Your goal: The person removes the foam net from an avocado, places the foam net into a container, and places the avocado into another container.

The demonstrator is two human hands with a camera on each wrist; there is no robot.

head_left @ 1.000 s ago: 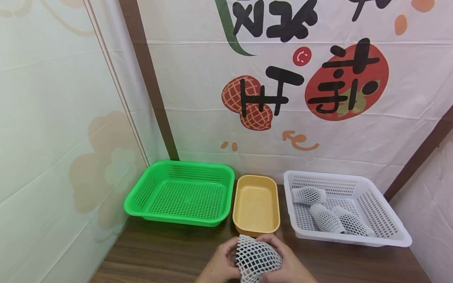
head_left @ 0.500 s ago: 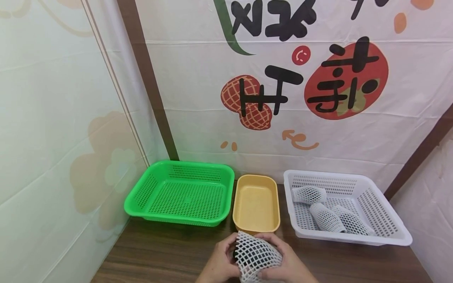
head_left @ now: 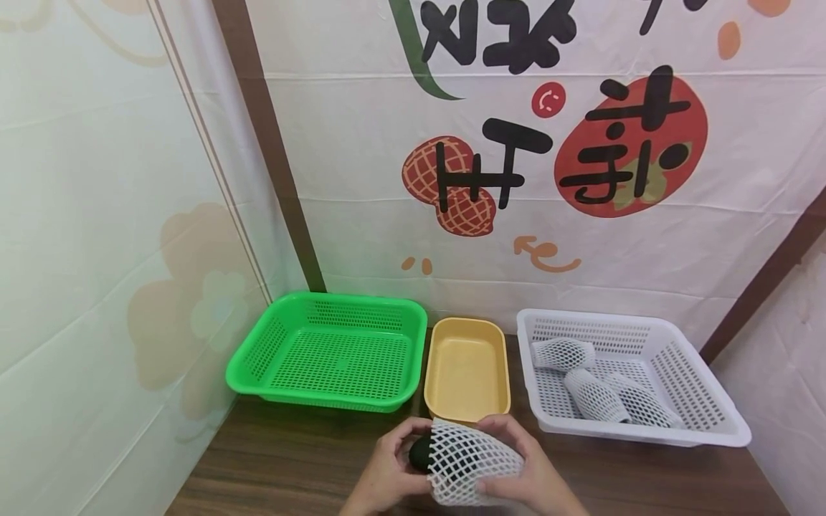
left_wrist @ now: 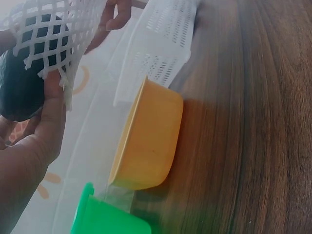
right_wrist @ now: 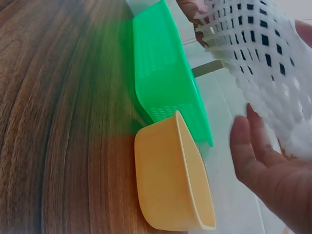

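Note:
Above the table, a dark green avocado-like fruit (head_left: 421,454) pokes its rounded end out of a white foam net sleeve (head_left: 466,462). My left hand (head_left: 390,462) curls round the bare end, its thumb and fingers on either side of it. On the other side, my right hand (head_left: 525,473) holds the sleeve between thumb and fingers. In the left wrist view the exposed fruit (left_wrist: 20,87) shows below the sleeve's cut edge. The rest of the fruit lies behind the mesh.
A green basket (head_left: 325,405) stands at the left, with a yellow tray (head_left: 467,369) beside it. On the right, a white basket (head_left: 645,435) holds several foam-netted pieces (head_left: 596,398). A printed curtain (head_left: 361,236) hangs behind the wooden table (head_left: 290,459).
The fruit's dark end has come out of the sleeve towards the left. My left hand has shifted left and my right hand slightly right and up. The baskets have stayed put.

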